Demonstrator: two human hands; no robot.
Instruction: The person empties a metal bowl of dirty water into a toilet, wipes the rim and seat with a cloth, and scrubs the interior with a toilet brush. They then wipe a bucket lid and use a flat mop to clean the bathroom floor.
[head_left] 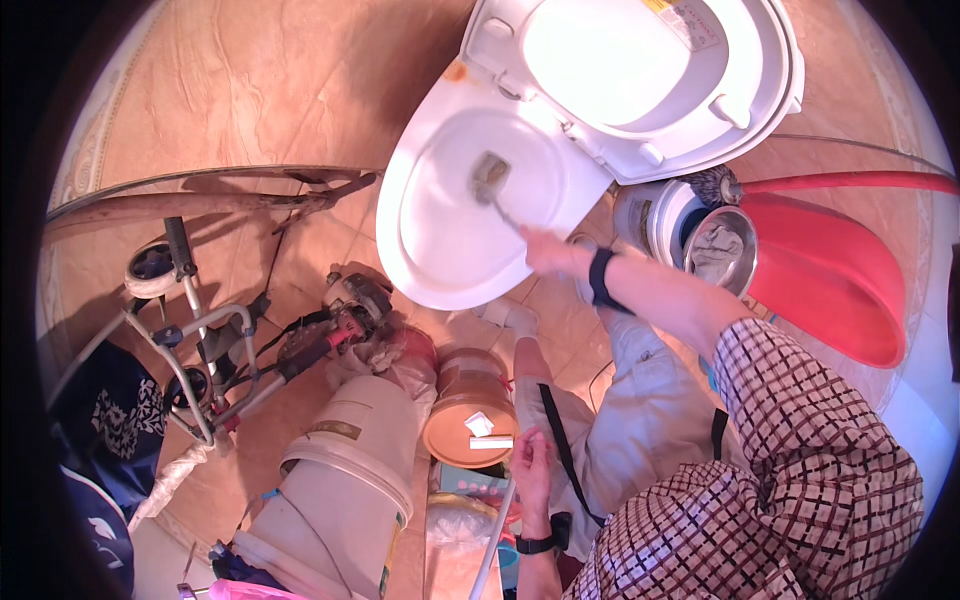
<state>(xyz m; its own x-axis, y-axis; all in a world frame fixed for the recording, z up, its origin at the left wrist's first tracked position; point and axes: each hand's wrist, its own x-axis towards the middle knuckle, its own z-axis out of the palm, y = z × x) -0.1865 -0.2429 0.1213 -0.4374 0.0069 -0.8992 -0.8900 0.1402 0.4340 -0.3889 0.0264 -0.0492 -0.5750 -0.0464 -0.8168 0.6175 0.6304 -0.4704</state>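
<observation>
The white toilet bowl (440,235) stands at upper middle, with its seat and lid (720,150) raised. My right hand (553,252) is closed round the handle of a toilet brush (488,185), which slants down into the bowl. The brush's head is at the drain opening, blurred. My left hand (530,465) is by my knee, fingers curled, beside the orange lid of a bucket (450,455). A white stick (492,540) runs up to these fingers; whether they grip it is hard to see. A folded white paper (479,425) lies on the lid.
To the right stand a white tub (640,220), a metal bowl (735,245) with a cloth, a red-handled mop (715,185) and a red basin (830,280). At left are a wheeled walker frame (195,330), a power tool (350,320) and large pale buckets (345,440).
</observation>
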